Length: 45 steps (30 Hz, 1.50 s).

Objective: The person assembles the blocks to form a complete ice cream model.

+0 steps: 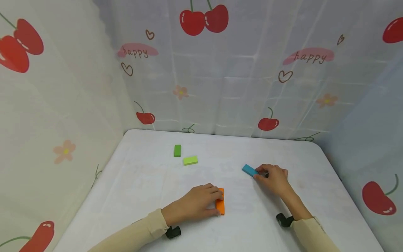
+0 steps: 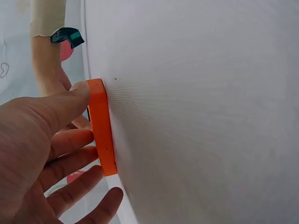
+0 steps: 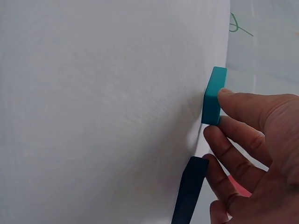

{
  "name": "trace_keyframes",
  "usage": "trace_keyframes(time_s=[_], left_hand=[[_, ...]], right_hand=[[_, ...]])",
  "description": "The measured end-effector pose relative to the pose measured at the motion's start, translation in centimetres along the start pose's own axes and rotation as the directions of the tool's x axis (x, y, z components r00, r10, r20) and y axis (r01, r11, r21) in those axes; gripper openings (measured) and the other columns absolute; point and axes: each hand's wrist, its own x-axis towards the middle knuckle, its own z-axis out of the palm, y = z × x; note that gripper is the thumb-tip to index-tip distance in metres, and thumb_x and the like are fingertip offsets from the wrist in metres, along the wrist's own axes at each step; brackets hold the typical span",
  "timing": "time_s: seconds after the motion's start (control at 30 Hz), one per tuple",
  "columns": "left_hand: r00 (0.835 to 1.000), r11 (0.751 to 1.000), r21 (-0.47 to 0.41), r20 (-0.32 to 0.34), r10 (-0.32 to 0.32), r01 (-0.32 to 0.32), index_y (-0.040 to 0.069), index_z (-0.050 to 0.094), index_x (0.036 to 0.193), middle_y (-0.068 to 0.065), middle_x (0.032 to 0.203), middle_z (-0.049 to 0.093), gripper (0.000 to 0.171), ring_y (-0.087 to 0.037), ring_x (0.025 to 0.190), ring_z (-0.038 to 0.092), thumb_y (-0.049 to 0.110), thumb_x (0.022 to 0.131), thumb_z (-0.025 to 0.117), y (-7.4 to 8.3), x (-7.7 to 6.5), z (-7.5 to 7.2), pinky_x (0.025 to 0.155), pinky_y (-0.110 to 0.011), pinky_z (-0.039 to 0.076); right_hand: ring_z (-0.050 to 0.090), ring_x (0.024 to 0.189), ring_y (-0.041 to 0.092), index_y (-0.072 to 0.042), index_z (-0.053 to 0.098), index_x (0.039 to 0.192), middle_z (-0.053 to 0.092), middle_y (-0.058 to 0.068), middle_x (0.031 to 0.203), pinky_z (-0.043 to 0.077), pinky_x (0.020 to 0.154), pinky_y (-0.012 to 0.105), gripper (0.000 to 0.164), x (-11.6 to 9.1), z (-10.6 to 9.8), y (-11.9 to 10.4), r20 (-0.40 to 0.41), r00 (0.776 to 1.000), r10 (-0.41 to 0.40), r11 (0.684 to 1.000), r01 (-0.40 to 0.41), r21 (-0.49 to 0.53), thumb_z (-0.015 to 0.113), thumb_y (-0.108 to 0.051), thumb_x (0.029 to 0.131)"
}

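An orange block (image 1: pixel 221 202) lies flat on the white table near the middle. My left hand (image 1: pixel 196 203) holds it from the left, thumb at the near end and fingertips by the far part; the left wrist view shows the thumb on one end of the orange block (image 2: pixel 101 130). Farther right, my right hand (image 1: pixel 274 179) pinches a blue block (image 1: pixel 249 170) by its near end, between thumb and index finger. Beneath the curved fingers lies a dark navy block (image 3: pixel 190 186), mostly hidden by the hand in the head view.
Beyond the hands, a green block (image 1: pixel 177 150) and a lime-green block (image 1: pixel 190 160) lie on the white table (image 1: pixel 141 175). A cherry-printed curtain (image 1: pixel 220 77) hangs behind and along both sides. Black devices sit at both wrists.
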Motion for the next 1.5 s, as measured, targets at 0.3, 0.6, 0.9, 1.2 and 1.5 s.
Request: trace_keyframes(time_s=[0.3,0.6,0.9,1.2,1.5], left_hand=[[0.999,0.999,-0.028,0.007,-0.038,0.038,0.025,0.069,0.136,0.012,0.143,0.067,0.044,-0.009,0.133,0.061,0.053,0.102,0.072,0.0,-0.1,0.2,0.11,-0.029,0.055],[0.998,0.996,-0.069,0.008,-0.056,0.057,0.026,0.07,0.139,0.011,0.151,0.064,0.044,-0.01,0.14,0.06,0.049,0.102,0.073,0.0,-0.6,0.5,0.112,-0.033,0.055],[0.999,0.996,-0.077,0.007,-0.036,0.037,0.025,0.07,0.138,0.011,0.15,0.065,0.044,-0.01,0.137,0.062,0.049,0.101,0.074,-0.1,-0.6,0.3,0.112,-0.032,0.055],[0.998,0.995,-0.076,0.022,-0.057,0.058,0.027,0.072,0.136,0.01,0.146,0.067,0.043,-0.011,0.136,0.062,0.051,0.1,0.074,-0.1,-0.3,0.1,0.111,-0.034,0.056],[0.997,0.995,-0.075,0.016,-0.07,0.071,0.026,0.073,0.134,0.012,0.145,0.067,0.042,-0.01,0.137,0.063,0.049,0.099,0.076,0.0,-0.3,-0.2,0.11,-0.032,0.056]], right_hand=[[0.07,0.111,0.039,-0.009,0.081,0.115,0.082,0.012,0.111,0.029,0.092,0.057,0.025,0.5,0.3,-0.3,0.031,0.999,-0.023,1.0,0.022,0.015,0.083,-0.023,0.094],[0.071,0.114,0.039,-0.009,0.082,0.115,0.082,0.011,0.111,0.029,0.095,0.058,0.025,0.8,0.7,-0.4,0.053,0.998,-0.035,0.998,0.032,0.047,0.085,-0.019,0.093],[0.072,0.116,0.038,-0.01,0.081,0.117,0.082,0.009,0.112,0.027,0.094,0.05,0.026,1.1,1.5,0.0,0.061,0.994,-0.087,0.993,0.081,0.089,0.085,-0.019,0.093],[0.072,0.117,0.033,-0.012,0.081,0.119,0.081,0.006,0.116,0.034,0.107,0.062,0.027,1.3,1.8,-0.7,0.092,0.986,-0.141,0.985,0.13,0.113,0.086,-0.019,0.093],[0.072,0.118,0.032,-0.013,0.08,0.12,0.081,0.004,0.117,0.034,0.111,0.066,0.026,1.4,2.1,-1.3,0.12,0.982,-0.146,0.984,0.132,0.117,0.083,-0.018,0.095]])
